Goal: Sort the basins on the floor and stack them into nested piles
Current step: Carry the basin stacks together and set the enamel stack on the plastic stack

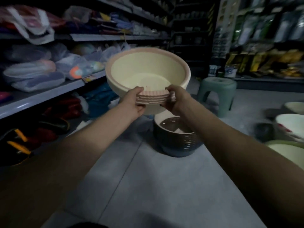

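A dim shop aisle with a grey tiled floor (164, 186). The dark pile (177, 140), a nested stack of dark basins standing on that floor, serves as my marker. Far to its left run shelves (49, 89) crammed with bagged goods.

Above it and a little left, the left grip (136, 101) pinches the near rims of a pink-rimmed stack (144, 66): several cream basins already nested, held in the air and tilted so the inside faces the person. The right grip (176, 100) clamps the same rims just beside the left, thumb on top, directly above the dark pile.

Behind and to the right of the dark pile stands a green stool (217, 89). Farther right, loose pale basins (291, 124) lie blurred on the floor.

I'd judge this to be mid-sort, with one colour group gathered and carried. The colours differ, so the next move probably calls for setting this stack down level beside the dark pile, not into it, then fetching the pale ones.
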